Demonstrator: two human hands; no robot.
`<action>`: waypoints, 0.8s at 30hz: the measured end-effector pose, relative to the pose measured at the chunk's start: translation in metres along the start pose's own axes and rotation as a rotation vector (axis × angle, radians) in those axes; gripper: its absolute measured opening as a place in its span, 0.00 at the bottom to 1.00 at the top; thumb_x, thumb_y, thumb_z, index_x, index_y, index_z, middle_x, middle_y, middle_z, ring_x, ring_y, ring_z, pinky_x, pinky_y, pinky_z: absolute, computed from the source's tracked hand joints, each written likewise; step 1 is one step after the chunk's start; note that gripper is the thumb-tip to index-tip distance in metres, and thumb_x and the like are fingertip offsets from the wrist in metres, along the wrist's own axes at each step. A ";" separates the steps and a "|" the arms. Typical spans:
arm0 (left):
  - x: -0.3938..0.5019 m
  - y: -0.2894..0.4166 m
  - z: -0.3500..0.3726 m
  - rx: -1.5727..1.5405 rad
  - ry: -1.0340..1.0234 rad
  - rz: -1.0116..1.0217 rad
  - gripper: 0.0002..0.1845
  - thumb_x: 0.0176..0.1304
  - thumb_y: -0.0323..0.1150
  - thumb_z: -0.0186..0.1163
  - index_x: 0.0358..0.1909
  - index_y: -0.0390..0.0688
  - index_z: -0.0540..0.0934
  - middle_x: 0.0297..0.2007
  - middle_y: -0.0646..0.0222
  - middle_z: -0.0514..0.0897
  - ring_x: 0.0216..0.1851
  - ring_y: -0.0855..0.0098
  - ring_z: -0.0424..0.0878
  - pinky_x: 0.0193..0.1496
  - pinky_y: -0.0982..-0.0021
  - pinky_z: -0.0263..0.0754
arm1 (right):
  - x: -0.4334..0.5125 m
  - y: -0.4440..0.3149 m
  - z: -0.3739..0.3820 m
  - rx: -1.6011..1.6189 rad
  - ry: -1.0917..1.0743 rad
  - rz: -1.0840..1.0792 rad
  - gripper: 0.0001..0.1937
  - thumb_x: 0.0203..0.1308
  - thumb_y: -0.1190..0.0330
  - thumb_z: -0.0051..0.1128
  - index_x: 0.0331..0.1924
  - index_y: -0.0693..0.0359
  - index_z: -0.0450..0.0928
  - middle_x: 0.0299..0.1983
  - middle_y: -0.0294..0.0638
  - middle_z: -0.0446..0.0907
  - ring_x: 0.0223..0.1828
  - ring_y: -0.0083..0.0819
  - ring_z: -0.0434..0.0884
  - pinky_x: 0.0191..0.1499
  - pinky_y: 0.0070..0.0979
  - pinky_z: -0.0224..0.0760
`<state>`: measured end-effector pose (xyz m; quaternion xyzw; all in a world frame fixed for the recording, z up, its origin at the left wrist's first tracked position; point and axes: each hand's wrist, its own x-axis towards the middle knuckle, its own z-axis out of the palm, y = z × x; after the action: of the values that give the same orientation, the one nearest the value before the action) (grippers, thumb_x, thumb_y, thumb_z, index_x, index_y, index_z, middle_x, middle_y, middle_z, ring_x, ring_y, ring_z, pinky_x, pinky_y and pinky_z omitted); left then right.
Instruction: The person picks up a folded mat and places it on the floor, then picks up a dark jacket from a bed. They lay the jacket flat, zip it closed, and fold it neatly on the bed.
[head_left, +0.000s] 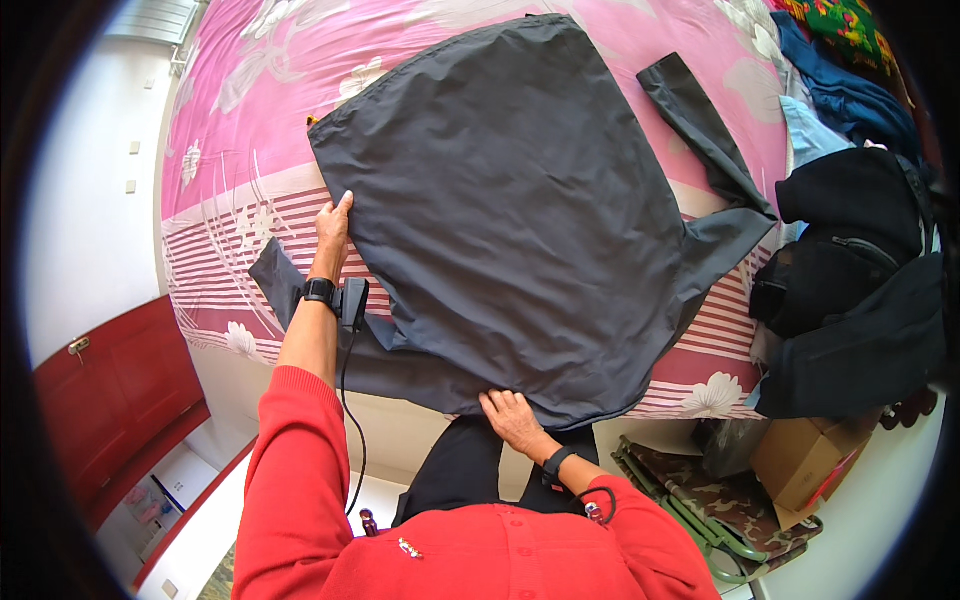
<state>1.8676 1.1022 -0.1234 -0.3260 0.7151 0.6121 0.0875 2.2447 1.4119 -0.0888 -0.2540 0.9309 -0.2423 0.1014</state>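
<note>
A dark grey jacket (510, 202) lies spread over a bed with a pink floral sheet (247, 90). One sleeve is bent at the right; the other runs along the bed's near edge and shows its cuff at the left. My left hand (334, 221) touches the jacket's left side edge, its thumb up against the fabric; whether it pinches the cloth is unclear. My right hand (513, 420) rests on the jacket's near edge by the collar end, with its fingertips on the fabric. Its grip on the cloth cannot be told.
Black clothes (847, 292) and blue garments (847, 97) are heaped at the bed's right. Below them stand a cardboard box (806, 465) and a folded camouflage cot (690, 487). A red cabinet (120, 397) is at the left. A black cable (349, 420) hangs from my left wrist device.
</note>
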 end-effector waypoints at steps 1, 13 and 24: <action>0.006 -0.001 -0.001 0.025 0.006 0.041 0.21 0.62 0.39 0.65 0.48 0.32 0.79 0.41 0.64 0.84 0.39 0.73 0.80 0.44 0.73 0.75 | 0.005 -0.001 0.005 -0.017 -0.003 0.024 0.18 0.54 0.66 0.51 0.49 0.62 0.76 0.39 0.39 0.71 0.40 0.32 0.71 0.40 0.28 0.64; -0.012 0.062 0.033 0.225 -0.063 0.378 0.21 0.61 0.33 0.64 0.53 0.33 0.75 0.41 0.65 0.82 0.39 0.75 0.79 0.42 0.75 0.75 | -0.008 -0.004 -0.052 0.841 0.230 0.352 0.11 0.56 0.79 0.49 0.44 0.64 0.68 0.58 0.50 0.74 0.55 0.47 0.76 0.55 0.33 0.70; -0.019 0.110 0.182 0.372 -0.212 0.242 0.39 0.60 0.44 0.66 0.64 0.29 0.62 0.45 0.53 0.81 0.37 0.68 0.84 0.35 0.70 0.79 | -0.036 0.060 -0.026 1.022 0.594 1.167 0.14 0.65 0.69 0.39 0.47 0.69 0.71 0.39 0.51 0.77 0.41 0.40 0.76 0.50 0.31 0.68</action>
<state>1.7697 1.2830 -0.0660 -0.1502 0.8361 0.5068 0.1466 2.2417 1.4859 -0.0945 0.4214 0.6763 -0.6008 0.0635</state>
